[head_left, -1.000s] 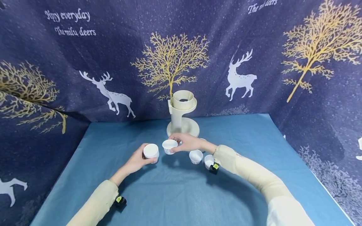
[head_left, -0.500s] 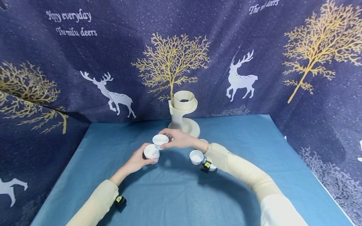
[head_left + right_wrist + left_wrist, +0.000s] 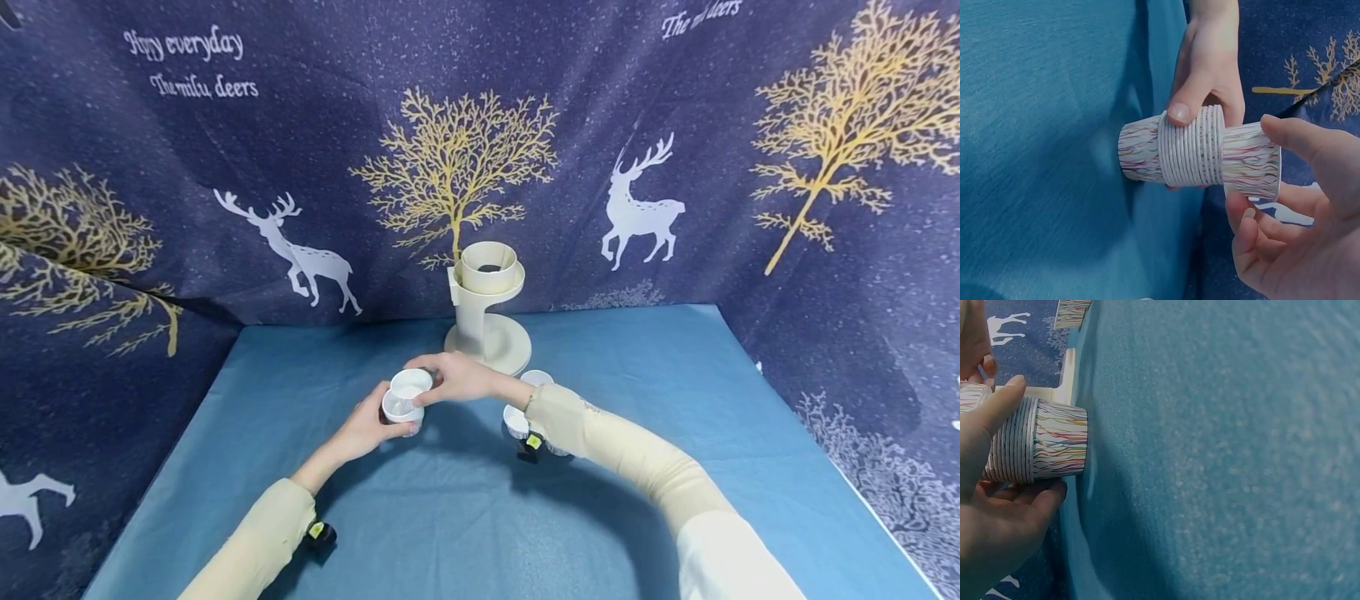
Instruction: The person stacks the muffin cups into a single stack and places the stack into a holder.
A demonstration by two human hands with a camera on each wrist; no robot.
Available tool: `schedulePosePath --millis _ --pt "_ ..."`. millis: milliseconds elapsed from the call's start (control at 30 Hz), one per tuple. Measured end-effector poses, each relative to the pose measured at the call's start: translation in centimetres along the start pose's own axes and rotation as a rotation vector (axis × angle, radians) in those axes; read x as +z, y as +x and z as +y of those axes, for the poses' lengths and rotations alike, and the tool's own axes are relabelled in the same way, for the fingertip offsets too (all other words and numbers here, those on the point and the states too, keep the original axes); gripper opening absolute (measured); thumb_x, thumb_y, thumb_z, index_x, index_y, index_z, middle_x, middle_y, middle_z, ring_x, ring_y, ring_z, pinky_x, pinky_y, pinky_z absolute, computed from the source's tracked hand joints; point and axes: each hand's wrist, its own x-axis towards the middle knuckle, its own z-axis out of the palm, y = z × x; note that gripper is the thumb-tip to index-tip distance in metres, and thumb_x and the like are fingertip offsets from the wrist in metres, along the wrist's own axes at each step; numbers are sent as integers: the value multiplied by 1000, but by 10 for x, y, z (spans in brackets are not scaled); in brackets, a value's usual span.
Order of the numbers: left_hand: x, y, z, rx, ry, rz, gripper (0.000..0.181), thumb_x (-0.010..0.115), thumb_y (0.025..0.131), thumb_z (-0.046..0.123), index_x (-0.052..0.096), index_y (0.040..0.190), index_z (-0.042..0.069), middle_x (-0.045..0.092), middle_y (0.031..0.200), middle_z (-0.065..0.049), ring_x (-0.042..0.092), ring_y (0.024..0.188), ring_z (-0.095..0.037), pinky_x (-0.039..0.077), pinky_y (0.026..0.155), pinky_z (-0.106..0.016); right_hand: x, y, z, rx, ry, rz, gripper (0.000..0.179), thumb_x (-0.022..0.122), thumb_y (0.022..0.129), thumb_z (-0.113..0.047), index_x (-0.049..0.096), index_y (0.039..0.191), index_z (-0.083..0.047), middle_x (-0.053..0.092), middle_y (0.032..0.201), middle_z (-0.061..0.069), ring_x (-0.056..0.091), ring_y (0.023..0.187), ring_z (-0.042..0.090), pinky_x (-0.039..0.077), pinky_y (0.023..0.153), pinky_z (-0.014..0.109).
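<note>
My left hand point(image 3: 362, 429) grips a stack of nested paper cups point(image 3: 1191, 150), thumb on one side and fingers on the other. Wavy coloured lines run over the bottom cup's side point(image 3: 1060, 440), and the stacked rims form a ribbed band. With thumb and fingers, my right hand point(image 3: 459, 377) holds a single paper cup point(image 3: 1250, 159) of the same pattern by its rim. Its lower end sits at the stack's open mouth, partly inside. From the head view, the single cup's white inside point(image 3: 411, 383) shows above the stack's top rim.
Behind the hands stands a cream cup-shaped holder on a stand point(image 3: 470, 325) with a round base. Near my right wrist are loose white cups: one at the back point(image 3: 537, 377), one in front point(image 3: 515, 422), another mostly hidden under the sleeve. A patterned dark-blue cloth point(image 3: 300, 150) hangs behind the table.
My right hand has carried its cup leftward, then down into the mouth of the stack. The left hand and stack have stayed in place. The right sleeve now covers more of the loose cups.
</note>
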Motion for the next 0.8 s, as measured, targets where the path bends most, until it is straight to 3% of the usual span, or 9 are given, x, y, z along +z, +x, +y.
schedulePosePath --millis 133,500,800 --pt "0 3 -7 -2 2 1 70 75 74 34 36 127 11 53 117 -13 57 91 -20 47 68 -27 3 2 0 9 -5 4 51 69 81 -30 52 127 -19 61 115 -2 60 79 10 47 66 17" --pt "1 3 -7 -19 17 1 86 74 74 36 26 139 8 47 130 -15 52 112 -28 47 81 -34 9 12 -7 12 -49 -8 52 69 80 -34 52 127 -20 60 119 -3 58 81 4 45 70 15" --pt "-6 -8 22 8 -23 -16 66 73 78 18 35 129 1 51 119 -19 55 98 -27 47 73 -32 15 16 -9 8 -121 -32 51 71 79 -32 56 125 -19 64 116 -2 59 86 8 43 70 16"
